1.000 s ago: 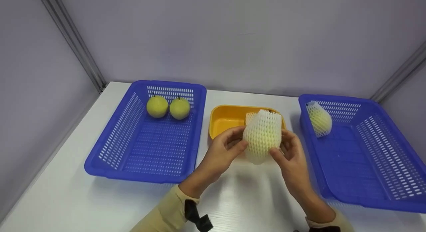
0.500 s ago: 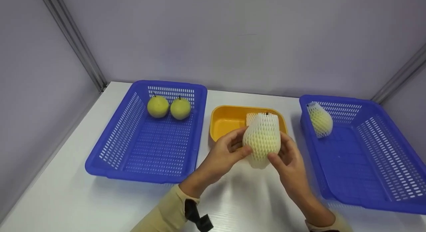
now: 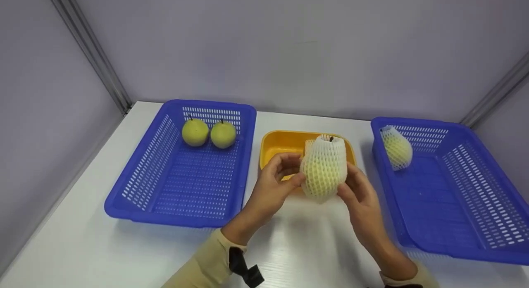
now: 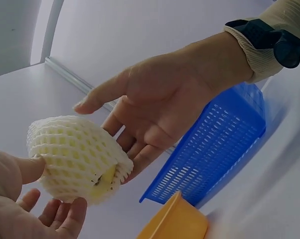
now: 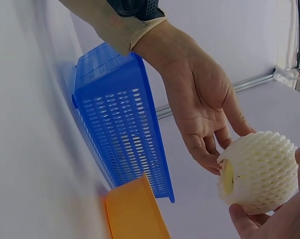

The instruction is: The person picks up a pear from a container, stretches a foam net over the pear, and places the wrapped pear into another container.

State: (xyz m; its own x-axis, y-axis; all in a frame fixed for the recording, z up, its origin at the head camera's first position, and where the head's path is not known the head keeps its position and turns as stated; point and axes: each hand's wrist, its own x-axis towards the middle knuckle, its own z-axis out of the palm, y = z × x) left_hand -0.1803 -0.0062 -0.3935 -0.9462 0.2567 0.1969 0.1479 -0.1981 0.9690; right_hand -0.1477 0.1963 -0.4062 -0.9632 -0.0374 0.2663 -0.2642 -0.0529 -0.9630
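Note:
A yellow-green pear in a white foam net (image 3: pixel 324 168) is held up between both hands, in front of the orange bin. My left hand (image 3: pixel 270 186) grips its left side, thumb in front and fingers behind. On the opposite side my right hand (image 3: pixel 363 199) holds it with thumb and fingertips. The stem pokes out within the net's open top. From below, the left wrist view shows the netted pear (image 4: pixel 77 159) with bare skin in the net's lower opening. The right wrist view shows that gap too on the netted pear (image 5: pixel 259 172).
Two bare pears (image 3: pixel 195 132) sit at the back of the left blue basket (image 3: pixel 177 220). Another netted pear (image 3: pixel 396 149) leans in the right blue basket (image 3: pixel 475 251). Between them stands the orange bin (image 3: pixel 281 149), with part of a white foam net (image 3: pixel 310 144) inside. Walls enclose the table.
The netted pear dipped slightly and rose again, and its top now tips toward me, showing the net's opening. Both hands keep hold of it with small finger shifts.

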